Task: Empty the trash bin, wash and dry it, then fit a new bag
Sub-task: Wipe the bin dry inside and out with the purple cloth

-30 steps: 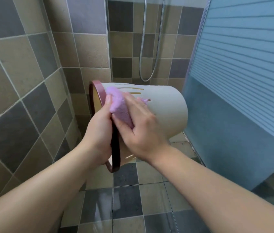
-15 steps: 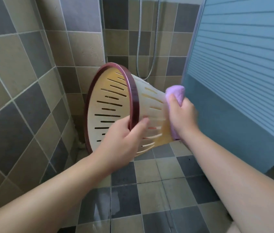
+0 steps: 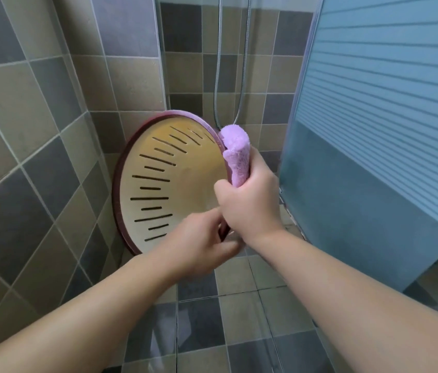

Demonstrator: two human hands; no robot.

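Observation:
The cream trash bin with a dark red rim and slotted walls is held up in the air, its open mouth turned toward me. My left hand grips the rim at its lower right edge. My right hand holds a rolled purple cloth, which sticks up from the fist and lies against the rim on the bin's right side. The bin's outside and bottom are hidden from this angle.
Tiled walls close in at the left and behind the bin. A metal shower hose hangs on the back wall. A frosted blue shower partition stands at the right. The floor is wet grey and beige tile.
The bin has turned from sideways until its mouth faces me. My right hand with the cloth moved from the bin's outer side to the rim, and my left hand shifted along the lower rim.

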